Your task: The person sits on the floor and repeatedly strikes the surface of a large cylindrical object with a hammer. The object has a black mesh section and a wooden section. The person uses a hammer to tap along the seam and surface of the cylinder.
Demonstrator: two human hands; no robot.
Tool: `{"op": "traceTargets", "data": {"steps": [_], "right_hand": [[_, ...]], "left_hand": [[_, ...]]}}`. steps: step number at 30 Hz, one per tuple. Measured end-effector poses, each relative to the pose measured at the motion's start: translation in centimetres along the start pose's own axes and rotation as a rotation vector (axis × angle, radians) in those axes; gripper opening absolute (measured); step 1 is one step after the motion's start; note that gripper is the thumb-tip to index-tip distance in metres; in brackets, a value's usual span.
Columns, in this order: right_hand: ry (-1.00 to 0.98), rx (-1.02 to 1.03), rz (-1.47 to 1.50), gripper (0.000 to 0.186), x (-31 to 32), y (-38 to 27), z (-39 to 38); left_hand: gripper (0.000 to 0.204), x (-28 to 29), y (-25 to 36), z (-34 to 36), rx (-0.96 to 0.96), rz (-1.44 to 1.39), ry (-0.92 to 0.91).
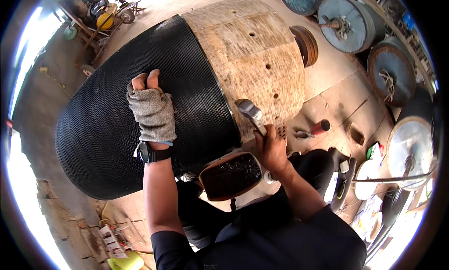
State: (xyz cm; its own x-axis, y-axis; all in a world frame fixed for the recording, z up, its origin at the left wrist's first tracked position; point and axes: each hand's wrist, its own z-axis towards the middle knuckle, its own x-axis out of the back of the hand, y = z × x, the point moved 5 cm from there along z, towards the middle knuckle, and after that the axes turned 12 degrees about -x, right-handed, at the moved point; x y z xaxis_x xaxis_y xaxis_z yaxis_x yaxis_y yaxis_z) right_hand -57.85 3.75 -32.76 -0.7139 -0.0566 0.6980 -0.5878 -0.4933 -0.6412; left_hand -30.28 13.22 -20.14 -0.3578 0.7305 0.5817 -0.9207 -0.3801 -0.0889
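A large drum lies across the middle, its left part wrapped in a black ribbed rubber sheet (pixel 187 83) and its right part a bare, glue-mottled tan surface (pixel 248 45) with several small holes. My left hand (pixel 150 104), in a grey knit glove with bare fingertips, rests open on the rubber. Closed round a handle, my right hand (pixel 272 150) holds a hammer (pixel 250 112). The metal head is over the tan surface, just right of the rubber's edge. Part of the handle is hidden by my fingers.
A container of dark, glossy stuff (pixel 231 176) stands between my knees and the drum. On the tiled floor to the right lies a red cylinder (pixel 320 127). Several metal-ended drums (pixel 348 24) line the right side. A wheeled machine (pixel 110 17) is at the far left.
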Motion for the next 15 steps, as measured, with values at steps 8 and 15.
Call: {"op": "traceTargets", "data": {"steps": [8,15], "right_hand": [[-0.039,-0.031,0.185,0.024,0.5,2.7,-3.0],[-0.105,-0.081,0.209,0.022,1.3,3.0,-3.4]], "left_hand": [[0.05,0.4,11.5,-6.5,-0.109,-0.558,0.133],[0.055,-1.2,13.6,-7.8,0.009,-0.625,-0.005]]}}
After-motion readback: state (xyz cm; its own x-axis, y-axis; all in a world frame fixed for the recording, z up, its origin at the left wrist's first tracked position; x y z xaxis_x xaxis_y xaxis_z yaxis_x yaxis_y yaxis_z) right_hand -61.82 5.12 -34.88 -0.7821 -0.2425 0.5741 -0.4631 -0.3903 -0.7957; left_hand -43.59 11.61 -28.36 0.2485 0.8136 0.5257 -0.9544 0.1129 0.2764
